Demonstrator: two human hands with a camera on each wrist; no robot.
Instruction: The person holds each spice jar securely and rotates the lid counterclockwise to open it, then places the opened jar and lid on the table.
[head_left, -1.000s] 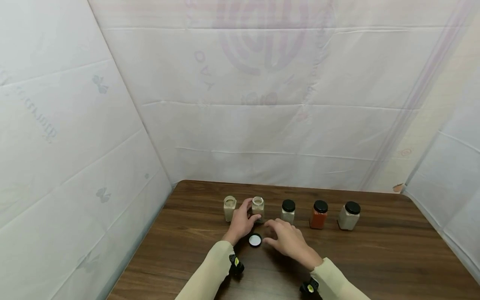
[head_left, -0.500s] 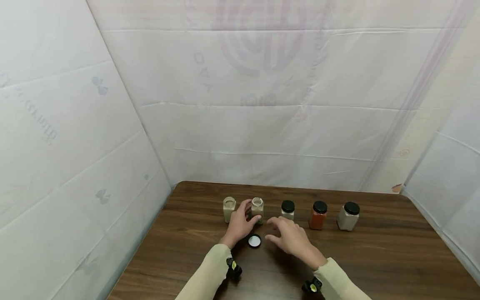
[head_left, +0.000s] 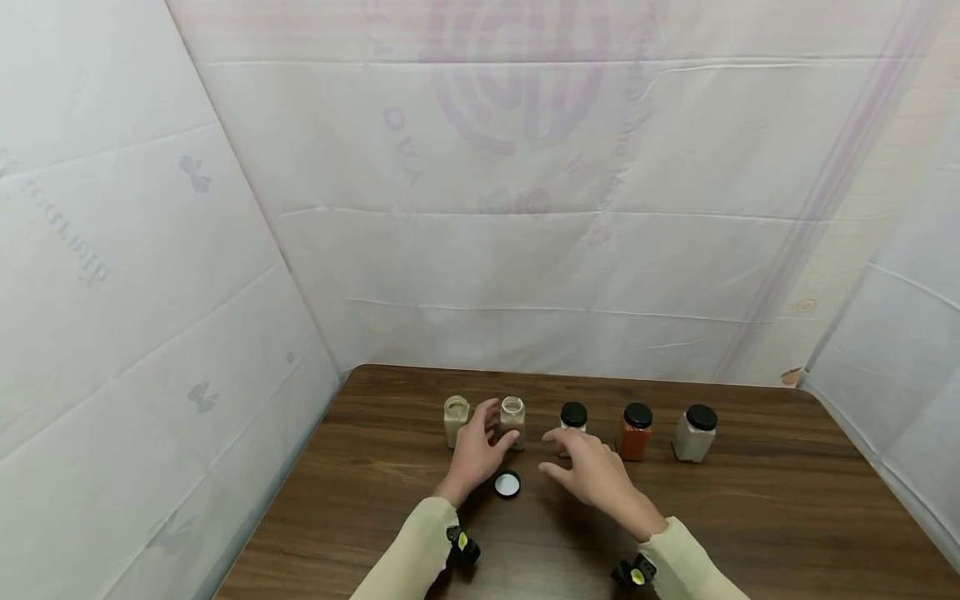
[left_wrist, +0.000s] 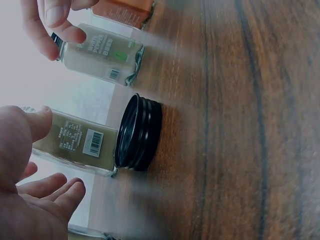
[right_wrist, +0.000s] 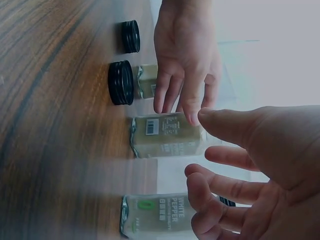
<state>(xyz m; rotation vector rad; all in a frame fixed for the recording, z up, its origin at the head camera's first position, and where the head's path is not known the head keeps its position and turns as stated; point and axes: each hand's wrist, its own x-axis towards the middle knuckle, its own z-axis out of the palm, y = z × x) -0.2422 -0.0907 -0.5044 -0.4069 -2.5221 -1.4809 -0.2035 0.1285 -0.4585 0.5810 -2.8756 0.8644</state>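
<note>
My left hand stands beside an uncapped spice jar of beige powder, its thumb and fingers spread loosely around the glass. In front of that jar, a black lid lies with its white inside up. My right hand hovers in front of a capped jar with a black lid, fingers relaxed and apart, nothing in them. The right wrist view shows this jar's label, white pepper. Another uncapped jar stands left of my left hand.
Further right are a capped jar of orange-red spice and a capped jar of greyish powder. A second black lid shows in the right wrist view. White sheeting hangs behind the wooden table.
My right hand has drifted right, away from the uncapped jar and towards the white pepper jar. My left hand has shifted slightly left and its fingers have loosened from the glass.
</note>
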